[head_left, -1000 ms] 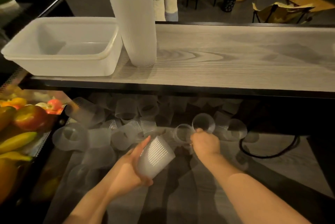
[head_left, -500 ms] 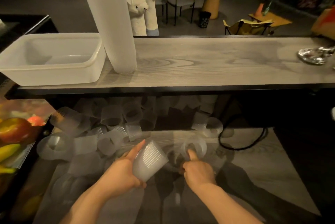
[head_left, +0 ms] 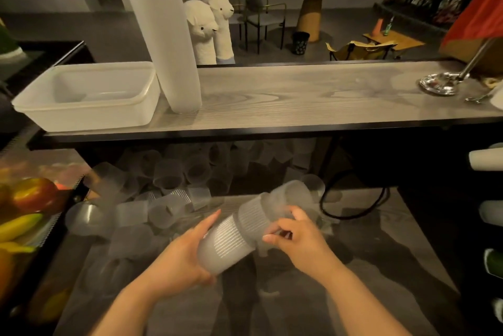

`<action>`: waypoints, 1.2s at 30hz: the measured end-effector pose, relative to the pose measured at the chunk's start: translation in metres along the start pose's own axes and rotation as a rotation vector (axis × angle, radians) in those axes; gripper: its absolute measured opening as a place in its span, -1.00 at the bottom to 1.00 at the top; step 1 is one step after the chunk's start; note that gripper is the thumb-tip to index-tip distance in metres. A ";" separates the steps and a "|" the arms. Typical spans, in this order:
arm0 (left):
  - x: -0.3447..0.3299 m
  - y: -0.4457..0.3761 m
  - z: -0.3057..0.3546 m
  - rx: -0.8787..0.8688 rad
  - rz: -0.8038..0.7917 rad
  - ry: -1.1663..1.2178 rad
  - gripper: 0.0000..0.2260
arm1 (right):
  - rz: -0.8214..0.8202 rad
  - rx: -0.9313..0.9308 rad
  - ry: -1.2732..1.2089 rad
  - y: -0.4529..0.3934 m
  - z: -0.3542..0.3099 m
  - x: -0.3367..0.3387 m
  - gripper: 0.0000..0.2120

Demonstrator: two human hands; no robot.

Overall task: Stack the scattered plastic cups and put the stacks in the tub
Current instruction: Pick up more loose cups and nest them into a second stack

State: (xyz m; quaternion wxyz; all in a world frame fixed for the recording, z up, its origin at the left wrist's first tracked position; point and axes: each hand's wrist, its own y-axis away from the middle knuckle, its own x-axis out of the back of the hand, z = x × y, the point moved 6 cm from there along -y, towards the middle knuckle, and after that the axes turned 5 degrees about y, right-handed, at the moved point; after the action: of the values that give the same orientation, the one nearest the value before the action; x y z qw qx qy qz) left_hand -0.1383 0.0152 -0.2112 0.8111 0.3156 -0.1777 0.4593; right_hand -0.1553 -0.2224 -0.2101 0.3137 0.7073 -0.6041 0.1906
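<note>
Your left hand (head_left: 177, 259) is wrapped around the bottom end of a ribbed cup stack (head_left: 231, 240) lying tilted in the lower middle of the frame, thumb up along its side and fingers curled under, so that grip is closed round the stack. Your right hand (head_left: 299, 237) has a looser grip: fingertips pinching the rim area of the frosted cup (head_left: 288, 197) that sits at the stack's upper end, mouth-side overlapping the ribbed part. It's blurry there, so I can't tell how deep it's seated.

Loose cups (head_left: 168, 178) are heaped at centre left, under the edge of the raised tabletop (head_left: 299, 101). The tub (head_left: 89, 96) sits on that tabletop at upper left, with a tall cup column (head_left: 168, 36) standing just beside its right wall. Fruit (head_left: 30, 199) at the left edge.
</note>
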 end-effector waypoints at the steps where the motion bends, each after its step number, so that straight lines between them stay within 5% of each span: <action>1: 0.000 0.002 0.003 -0.012 0.000 0.019 0.10 | -0.081 0.016 -0.015 0.002 -0.008 0.000 -0.94; 5: 0.005 0.007 0.017 -0.060 0.024 0.089 0.07 | -0.229 0.122 -0.004 0.007 -0.037 0.008 -0.93; 11: 0.021 0.016 0.025 -0.091 0.091 0.131 0.06 | -0.206 0.241 -0.107 0.003 -0.063 0.012 -0.56; 15: 0.025 0.018 0.026 -0.091 0.107 0.145 0.07 | -0.199 0.215 -0.315 0.002 -0.067 0.019 -0.67; 19: 0.030 0.019 0.025 -0.077 0.130 0.132 0.07 | -0.172 0.243 -0.215 -0.005 -0.069 0.014 -0.48; 27: 0.057 0.024 0.027 -0.105 0.237 0.043 0.05 | 0.120 0.128 -0.302 -0.016 -0.067 0.044 -0.62; 32: 0.072 0.032 0.034 -0.130 0.259 -0.106 0.06 | -0.012 0.072 0.101 -0.014 -0.083 0.061 -0.20; 36: 0.072 0.032 0.043 -0.162 0.239 -0.143 0.03 | 0.038 0.201 0.486 -0.005 -0.119 0.070 -0.08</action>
State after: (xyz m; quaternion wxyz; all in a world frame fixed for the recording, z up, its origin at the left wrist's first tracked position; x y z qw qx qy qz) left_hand -0.1288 0.0445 -0.1268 0.7588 0.2576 -0.3075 0.5132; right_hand -0.1230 -0.1934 -0.0784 0.3741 0.6568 -0.5023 0.4199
